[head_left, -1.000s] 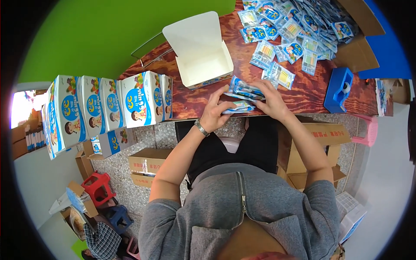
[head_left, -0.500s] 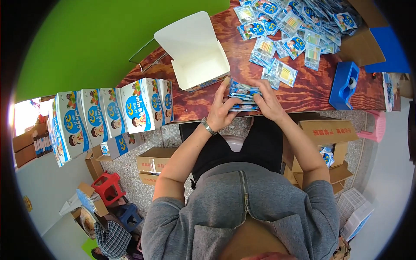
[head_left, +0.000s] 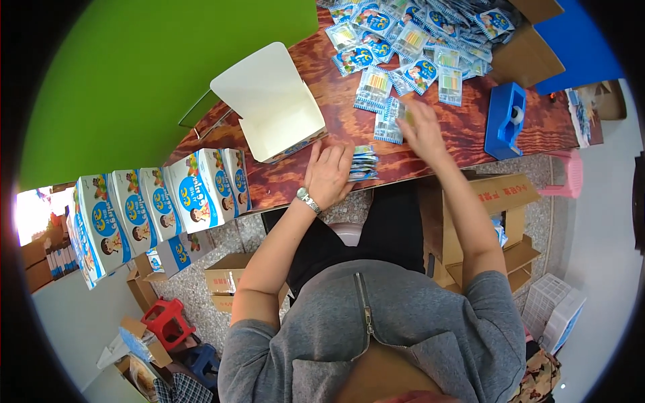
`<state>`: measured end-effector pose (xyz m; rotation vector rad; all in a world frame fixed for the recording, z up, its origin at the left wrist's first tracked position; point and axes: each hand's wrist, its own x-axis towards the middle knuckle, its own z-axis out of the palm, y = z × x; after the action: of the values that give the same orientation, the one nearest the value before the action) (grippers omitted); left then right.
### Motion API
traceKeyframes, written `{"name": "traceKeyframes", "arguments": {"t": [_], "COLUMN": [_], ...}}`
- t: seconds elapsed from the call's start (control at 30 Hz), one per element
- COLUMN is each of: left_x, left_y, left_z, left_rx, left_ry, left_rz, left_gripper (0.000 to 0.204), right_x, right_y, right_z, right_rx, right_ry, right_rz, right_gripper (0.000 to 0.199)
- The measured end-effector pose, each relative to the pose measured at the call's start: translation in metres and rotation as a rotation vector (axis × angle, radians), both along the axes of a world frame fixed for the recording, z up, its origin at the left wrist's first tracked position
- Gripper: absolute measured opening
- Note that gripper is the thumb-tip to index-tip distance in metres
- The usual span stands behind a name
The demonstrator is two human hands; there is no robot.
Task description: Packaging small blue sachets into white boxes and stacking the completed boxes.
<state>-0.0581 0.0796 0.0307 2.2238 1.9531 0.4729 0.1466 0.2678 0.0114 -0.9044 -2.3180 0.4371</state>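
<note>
Small blue packet stack (head_left: 363,163) lies flat on table edge (head_left: 282,185).

We count five printed boxes (head_left: 161,208) standing in a row, one open white box (head_left: 272,107), one blue tape dispenser (head_left: 505,121), one stack of packets (head_left: 363,163), two hands.

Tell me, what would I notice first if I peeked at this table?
Probably the big heap of small blue packets spread over the far side of the brown table, where the right hand is reaching. The left hand rests beside a small stack of packets at the near edge. An open white box stands left of them, and a row of blue-and-white boxes lines the left end.
</note>
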Motion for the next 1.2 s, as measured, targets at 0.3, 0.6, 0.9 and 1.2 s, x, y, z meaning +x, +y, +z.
{"name": "traceKeyframes", "arguments": {"t": [0.3,0.6,0.9,1.2], "left_x": [-0.002,0.000,0.000,0.001], "left_y": [-0.001,-0.003,-0.005,-0.004], "left_z": [-0.005,-0.006,-0.008,-0.004], "left_rx": [0.069,0.061,0.070,0.042], "left_ry": [-0.154,-0.153,-0.160,-0.156], "left_rz": [-0.005,0.002,0.009,0.004], "left_gripper": [0.063,0.069,0.073,0.075], "right_x": [0.011,-0.033,-0.103,-0.131], "right_y": [0.067,0.051,0.099,0.098], "right_z": [0.035,0.038,0.048,0.052], "right_rx": [-0.069,0.557,0.474,0.131], "right_ry": [-0.692,-0.903,-0.984,-0.813], "right_rz": [0.591,0.846,0.699,0.677], "right_gripper": [0.043,0.012,0.026,0.057]}}
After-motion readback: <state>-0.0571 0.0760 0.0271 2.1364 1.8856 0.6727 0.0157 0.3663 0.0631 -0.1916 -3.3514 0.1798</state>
